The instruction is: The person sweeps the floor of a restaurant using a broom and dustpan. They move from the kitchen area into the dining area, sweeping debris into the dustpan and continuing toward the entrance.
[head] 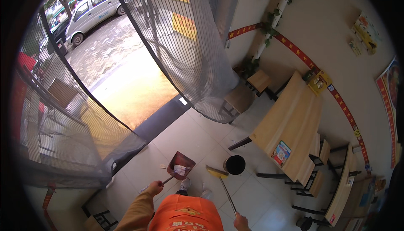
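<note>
My left hand (155, 188) is closed around the handle of a red long-handled dustpan (180, 158), whose pan is near the floor in front of my feet. Crumpled white paper (181, 169) lies inside the pan. In my right hand (241, 222) is the metal stick of a broom (227, 194). The broom's yellowish head (216, 171) is close beside a black bin (234, 164); whether they touch I cannot tell. A small pale scrap (163, 166) lies on the tiles just left of the dustpan.
A wooden table (284, 120) with dark legs stands to the right, with stools (315, 183) beyond it. Ahead left, mesh door curtains (189, 57) flank a doorway with a dark threshold (161, 114) and an orange mat (142, 95). A van (94, 8) is parked outside.
</note>
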The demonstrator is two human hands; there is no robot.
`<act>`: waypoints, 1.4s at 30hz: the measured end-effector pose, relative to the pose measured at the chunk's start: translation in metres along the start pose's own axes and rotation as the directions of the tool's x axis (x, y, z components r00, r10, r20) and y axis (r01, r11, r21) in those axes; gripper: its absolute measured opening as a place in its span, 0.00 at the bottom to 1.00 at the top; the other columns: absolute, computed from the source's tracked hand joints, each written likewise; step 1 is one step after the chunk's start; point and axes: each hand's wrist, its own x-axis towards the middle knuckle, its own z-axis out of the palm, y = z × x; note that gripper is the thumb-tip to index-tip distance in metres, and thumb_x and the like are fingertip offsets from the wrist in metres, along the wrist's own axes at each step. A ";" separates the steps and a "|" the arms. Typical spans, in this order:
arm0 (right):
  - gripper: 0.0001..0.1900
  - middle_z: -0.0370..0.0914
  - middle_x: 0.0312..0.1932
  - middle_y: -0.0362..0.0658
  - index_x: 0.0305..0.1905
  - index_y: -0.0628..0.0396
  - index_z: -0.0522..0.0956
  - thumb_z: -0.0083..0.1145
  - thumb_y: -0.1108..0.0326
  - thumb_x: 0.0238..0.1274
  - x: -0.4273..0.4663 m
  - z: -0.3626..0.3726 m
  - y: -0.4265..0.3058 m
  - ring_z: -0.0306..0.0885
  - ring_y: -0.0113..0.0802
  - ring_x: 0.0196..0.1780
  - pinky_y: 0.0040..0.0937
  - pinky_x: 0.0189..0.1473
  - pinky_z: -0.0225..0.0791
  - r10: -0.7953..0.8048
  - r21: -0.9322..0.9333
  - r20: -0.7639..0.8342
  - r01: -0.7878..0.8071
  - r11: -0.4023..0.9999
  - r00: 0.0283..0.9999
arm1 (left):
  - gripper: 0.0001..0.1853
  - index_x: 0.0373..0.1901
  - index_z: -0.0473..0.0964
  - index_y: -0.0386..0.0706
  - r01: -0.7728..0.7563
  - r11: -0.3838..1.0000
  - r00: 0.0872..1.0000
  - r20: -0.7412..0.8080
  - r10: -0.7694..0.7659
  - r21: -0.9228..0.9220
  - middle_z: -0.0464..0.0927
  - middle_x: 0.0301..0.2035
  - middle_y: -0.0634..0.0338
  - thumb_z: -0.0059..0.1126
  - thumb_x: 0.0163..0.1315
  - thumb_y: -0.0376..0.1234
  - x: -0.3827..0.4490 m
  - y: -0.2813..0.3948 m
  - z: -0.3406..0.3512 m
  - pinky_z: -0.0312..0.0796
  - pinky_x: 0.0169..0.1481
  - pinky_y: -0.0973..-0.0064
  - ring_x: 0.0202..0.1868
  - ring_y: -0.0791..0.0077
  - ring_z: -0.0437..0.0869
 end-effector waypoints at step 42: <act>0.14 0.76 0.44 0.55 0.51 0.52 0.70 0.43 0.67 0.61 0.280 -0.146 0.020 0.75 0.53 0.48 0.47 0.46 0.70 0.296 0.069 -0.312 -0.290 0.955 0.903 | 0.07 0.30 0.74 0.35 0.125 0.980 0.988 -0.072 -0.137 -0.153 0.73 0.22 0.61 0.48 0.48 0.23 -0.007 0.034 0.000 0.68 0.28 0.79 0.24 0.77 0.74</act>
